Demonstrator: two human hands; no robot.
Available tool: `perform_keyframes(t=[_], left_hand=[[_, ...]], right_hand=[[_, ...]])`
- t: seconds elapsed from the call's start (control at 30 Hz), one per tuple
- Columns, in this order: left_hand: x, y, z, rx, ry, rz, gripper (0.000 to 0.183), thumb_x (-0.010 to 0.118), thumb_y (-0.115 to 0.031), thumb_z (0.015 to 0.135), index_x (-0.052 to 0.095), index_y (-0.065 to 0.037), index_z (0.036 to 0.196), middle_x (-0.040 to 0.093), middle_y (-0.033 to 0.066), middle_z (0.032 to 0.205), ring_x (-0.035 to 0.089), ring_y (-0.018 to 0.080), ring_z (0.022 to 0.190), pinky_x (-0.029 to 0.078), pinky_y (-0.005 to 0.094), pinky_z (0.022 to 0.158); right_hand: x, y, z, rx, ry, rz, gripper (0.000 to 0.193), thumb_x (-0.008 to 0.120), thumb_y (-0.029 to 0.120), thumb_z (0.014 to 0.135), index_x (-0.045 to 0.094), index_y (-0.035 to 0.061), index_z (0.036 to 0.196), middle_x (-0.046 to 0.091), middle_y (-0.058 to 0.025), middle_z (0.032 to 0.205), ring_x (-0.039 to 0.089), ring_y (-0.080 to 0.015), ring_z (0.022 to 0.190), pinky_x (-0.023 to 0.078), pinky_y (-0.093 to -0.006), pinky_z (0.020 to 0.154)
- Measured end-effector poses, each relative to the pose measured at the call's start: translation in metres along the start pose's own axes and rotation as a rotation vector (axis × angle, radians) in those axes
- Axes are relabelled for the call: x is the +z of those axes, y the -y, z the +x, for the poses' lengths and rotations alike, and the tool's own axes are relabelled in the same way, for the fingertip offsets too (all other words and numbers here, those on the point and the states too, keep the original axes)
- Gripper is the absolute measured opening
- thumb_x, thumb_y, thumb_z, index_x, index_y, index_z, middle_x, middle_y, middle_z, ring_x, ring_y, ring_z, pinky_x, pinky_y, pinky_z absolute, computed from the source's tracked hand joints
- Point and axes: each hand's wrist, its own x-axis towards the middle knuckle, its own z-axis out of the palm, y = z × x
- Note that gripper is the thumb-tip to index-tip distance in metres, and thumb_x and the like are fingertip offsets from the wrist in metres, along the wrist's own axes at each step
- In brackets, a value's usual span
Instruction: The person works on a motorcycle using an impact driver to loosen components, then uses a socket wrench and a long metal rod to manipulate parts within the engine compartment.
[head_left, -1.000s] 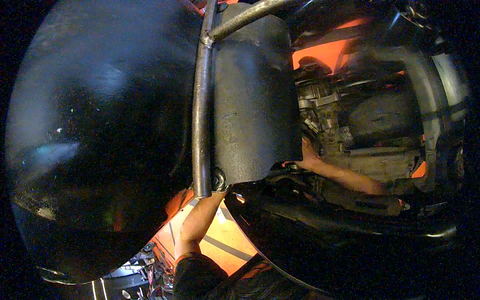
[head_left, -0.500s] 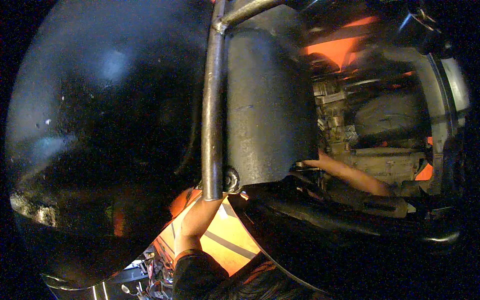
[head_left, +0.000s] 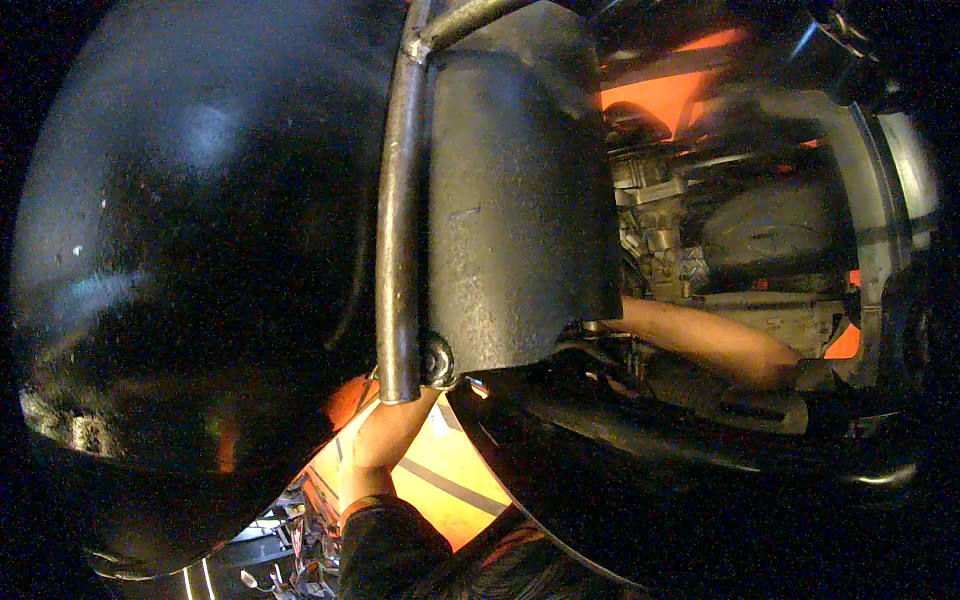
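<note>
My left hand (head_left: 392,428) reaches up from the lower edge, out of a dark sleeve. Its fingers vanish behind the lower end of a bare metal tube (head_left: 400,240), beside a small black ring-shaped part (head_left: 437,360). From the right comes my right forearm (head_left: 715,345), bare below a dark cuff. My right hand is hidden behind the lower edge of a large dark grey curved housing (head_left: 515,210), so its fingers and anything they hold cannot be seen. Whether my left hand grips anything is likewise covered.
A big glossy black rounded surface (head_left: 200,260) fills the left. Grimy mechanical parts (head_left: 660,220) and a pale frame member (head_left: 850,170) lie at the right. A black curved panel (head_left: 600,430) crosses below; a bright orange-yellow surface (head_left: 450,480) shows under it.
The view has shifted slightly, so the tube and housing sit further left. More of my right forearm shows beside the housing. My left hand stays behind the tube's end.
</note>
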Motion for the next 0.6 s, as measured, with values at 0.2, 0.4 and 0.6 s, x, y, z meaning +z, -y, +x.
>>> perform_keyframes(t=[0.2, 0.4, 0.6], left_hand=[[0.000, 0.020, 0.002, -0.206, 0.146, -0.509, 0.116, 0.084, -0.026, 0.056, 0.003, 0.001, 0.134, 0.044, 0.0155, 0.125, 0.044, 0.0223, 0.115, 0.036, 0.0373, 0.097], [-0.005, -0.022, 0.005, 0.086, -0.007, 0.671, 0.121, 0.082, -0.040, 0.055, 0.002, 0.014, 0.128, 0.048, 0.0199, 0.121, 0.048, 0.0303, 0.111, 0.038, 0.0374, 0.095], [-0.013, -0.015, 0.000, -0.223, 0.066, 0.409, 0.125, 0.080, -0.046, 0.055, -0.001, 0.014, 0.129, 0.049, 0.0250, 0.119, 0.050, 0.0366, 0.109, 0.038, 0.0374, 0.095]], right_hand=[[-0.019, 0.015, -0.013, 0.133, 0.201, -0.020, 0.101, 0.028, 0.074, 0.077, 0.013, -0.0077, 0.135, 0.039, -0.0320, 0.126, 0.041, -0.0436, 0.115, 0.033, -0.0418, 0.098], [0.011, 0.000, -0.002, 0.057, -0.079, 0.011, 0.101, 0.032, 0.069, 0.079, 0.014, -0.0151, 0.131, 0.044, -0.0367, 0.116, 0.045, -0.0468, 0.108, 0.037, -0.0441, 0.093], [-0.012, 0.030, -0.021, 0.087, -0.025, 0.276, 0.099, 0.039, 0.066, 0.079, 0.015, -0.0152, 0.130, 0.045, -0.0354, 0.116, 0.044, -0.0459, 0.110, 0.037, -0.0415, 0.094]])
